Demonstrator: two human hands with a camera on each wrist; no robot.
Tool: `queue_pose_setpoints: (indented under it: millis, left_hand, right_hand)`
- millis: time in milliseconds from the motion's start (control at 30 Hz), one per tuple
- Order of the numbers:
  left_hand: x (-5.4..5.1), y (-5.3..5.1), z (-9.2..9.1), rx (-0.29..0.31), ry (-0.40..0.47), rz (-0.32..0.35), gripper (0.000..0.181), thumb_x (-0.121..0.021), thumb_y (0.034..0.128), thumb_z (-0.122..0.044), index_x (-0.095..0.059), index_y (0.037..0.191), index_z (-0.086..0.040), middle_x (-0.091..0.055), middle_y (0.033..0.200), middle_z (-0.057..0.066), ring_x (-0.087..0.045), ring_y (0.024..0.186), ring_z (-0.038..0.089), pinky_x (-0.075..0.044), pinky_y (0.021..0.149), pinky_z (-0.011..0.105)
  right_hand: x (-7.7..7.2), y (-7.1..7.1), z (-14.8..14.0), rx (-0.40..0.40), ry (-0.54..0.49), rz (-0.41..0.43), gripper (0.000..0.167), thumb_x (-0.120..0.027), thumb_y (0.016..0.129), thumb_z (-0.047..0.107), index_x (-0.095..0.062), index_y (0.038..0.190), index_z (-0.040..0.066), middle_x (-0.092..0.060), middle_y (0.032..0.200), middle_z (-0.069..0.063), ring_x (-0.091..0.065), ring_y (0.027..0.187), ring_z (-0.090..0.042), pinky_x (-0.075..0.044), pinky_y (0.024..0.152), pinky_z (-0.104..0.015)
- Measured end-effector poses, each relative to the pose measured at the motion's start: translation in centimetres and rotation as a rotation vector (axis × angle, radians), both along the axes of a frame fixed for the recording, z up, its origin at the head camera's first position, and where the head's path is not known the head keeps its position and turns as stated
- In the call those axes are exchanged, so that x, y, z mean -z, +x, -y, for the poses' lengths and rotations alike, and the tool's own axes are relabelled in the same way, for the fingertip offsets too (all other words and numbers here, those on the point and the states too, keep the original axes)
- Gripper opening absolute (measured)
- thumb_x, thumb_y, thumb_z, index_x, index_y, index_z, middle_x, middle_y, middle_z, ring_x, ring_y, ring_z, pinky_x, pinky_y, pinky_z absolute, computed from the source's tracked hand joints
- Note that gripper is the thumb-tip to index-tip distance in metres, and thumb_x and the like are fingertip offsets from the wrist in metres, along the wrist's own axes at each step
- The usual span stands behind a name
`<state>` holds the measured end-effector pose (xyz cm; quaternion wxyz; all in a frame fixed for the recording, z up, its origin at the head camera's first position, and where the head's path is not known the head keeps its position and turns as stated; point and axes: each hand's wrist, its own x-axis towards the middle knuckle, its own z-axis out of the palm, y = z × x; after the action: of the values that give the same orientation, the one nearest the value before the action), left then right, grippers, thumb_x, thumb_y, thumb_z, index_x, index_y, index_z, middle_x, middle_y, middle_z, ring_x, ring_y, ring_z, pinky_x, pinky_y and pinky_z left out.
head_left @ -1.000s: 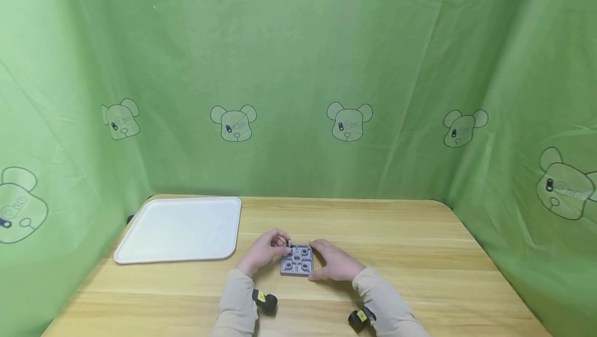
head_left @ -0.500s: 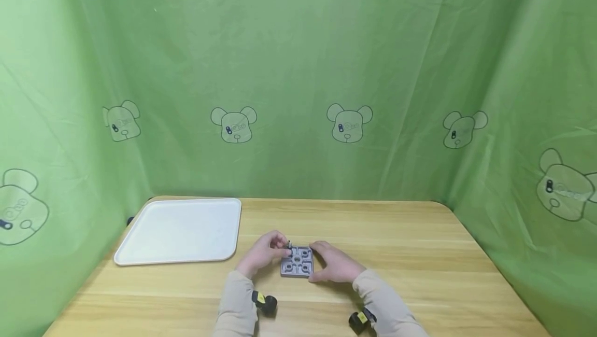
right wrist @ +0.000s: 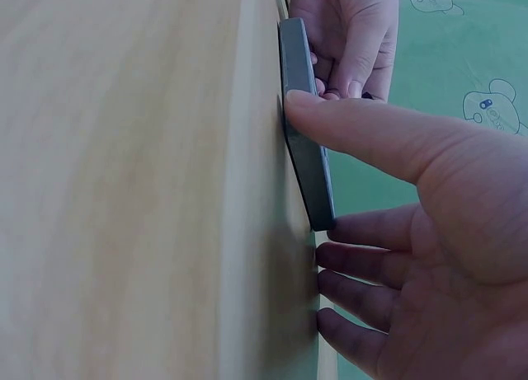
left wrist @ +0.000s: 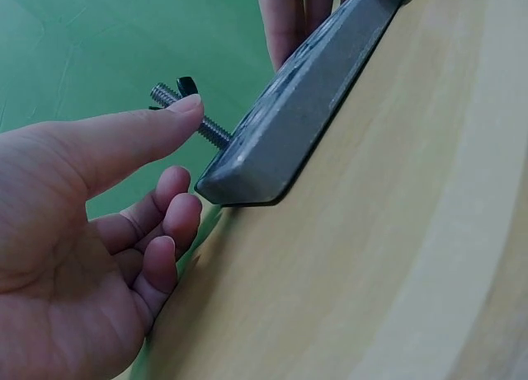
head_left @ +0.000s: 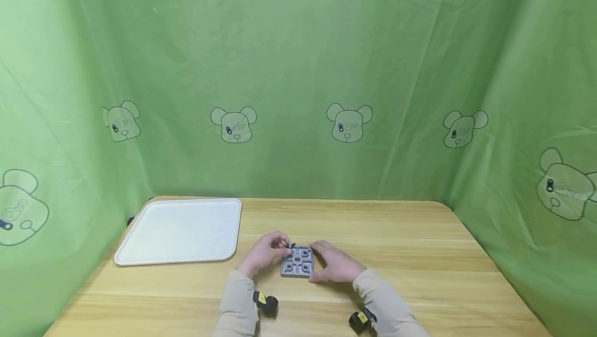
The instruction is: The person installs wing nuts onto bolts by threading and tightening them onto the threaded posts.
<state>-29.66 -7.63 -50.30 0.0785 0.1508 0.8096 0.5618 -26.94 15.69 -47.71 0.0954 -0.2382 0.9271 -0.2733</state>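
Left hand [head_left: 264, 252] pinches a wing nut [left wrist: 187, 86] on the bolt [left wrist: 216, 133] rising near the gray block's [head_left: 297, 263] far-left corner; right hand [head_left: 337, 263], spread wide, grips its right corners — presumably against twisting — midway between the bench's [head_left: 373, 228] side edges.

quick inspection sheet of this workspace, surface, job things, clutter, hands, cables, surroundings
surface: light wood-grain table
job things: square gray block lying flat, recessed top facing up; threaded bolt sticking up near its back left corner, with a black wing nut on it
clutter: white tray at the table's back left
left hand: fingers at the wing nut, thumb against it
right hand: holds the block's right side, thumb near, fingers far
cables: nothing seen
surroundings: green curtain with printed bear faces, behind and on both sides
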Motion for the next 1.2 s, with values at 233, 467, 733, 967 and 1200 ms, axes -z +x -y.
queue_pose_setpoints:
  millis: [233,467,733,967,1200]
  left_hand:
    - [0.04,0.08,-0.06,0.005,-0.023,-0.012,0.019,-0.069,0.0858,-0.012,-0.067,0.104,-0.01,-0.058,0.087,0.002,-0.052,0.082,0.016,-0.042,0.075,0.03]
    - [0.01,0.21,-0.18,0.014,-0.025,-0.021,0.02,-0.069,0.0857,-0.013,-0.067,0.105,-0.008,-0.058,0.086,0.004,-0.051,0.08,0.014,-0.042,0.07,0.028]
    - [0.01,0.12,0.03,-0.013,0.03,0.015,0.027,-0.071,0.0841,-0.011,-0.061,0.109,-0.004,-0.059,0.09,0.006,-0.051,0.081,0.016,-0.044,0.07,0.027]
    - [0.1,0.0,0.3,-0.02,0.034,0.017,0.025,-0.072,0.0824,-0.01,-0.057,0.1,-0.001,-0.058,0.09,0.005,-0.051,0.083,0.016,-0.043,0.075,0.027]
    - [0.08,0.01,0.2,0.0,0.022,0.012,0.022,-0.072,0.0826,-0.009,-0.061,0.101,-0.003,-0.058,0.09,0.004,-0.052,0.083,0.016,-0.043,0.075,0.027]
  right_hand:
    - [0.05,0.02,-0.05,-0.005,-0.005,-0.002,0.093,-0.083,0.07,0.035,-0.04,0.143,-0.004,-0.043,0.146,-0.025,-0.045,0.133,-0.044,-0.034,0.109,-0.061]
    - [0.16,0.03,-0.11,-0.005,-0.005,-0.003,0.094,-0.083,0.07,0.036,-0.04,0.143,-0.004,-0.044,0.146,-0.024,-0.045,0.132,-0.043,-0.034,0.109,-0.061]
    - [0.05,0.02,-0.05,0.004,-0.008,0.013,0.094,-0.083,0.07,0.036,-0.039,0.144,-0.003,-0.042,0.148,-0.024,-0.043,0.134,-0.044,-0.033,0.109,-0.061]
    - [0.12,-0.08,-0.03,0.006,-0.012,0.015,0.094,-0.083,0.07,0.036,-0.039,0.144,-0.003,-0.042,0.148,-0.024,-0.044,0.134,-0.043,-0.033,0.11,-0.06]
    - [0.16,-0.08,-0.09,0.002,-0.011,0.011,0.094,-0.083,0.07,0.036,-0.04,0.143,-0.003,-0.043,0.147,-0.024,-0.044,0.133,-0.043,-0.034,0.11,-0.06]
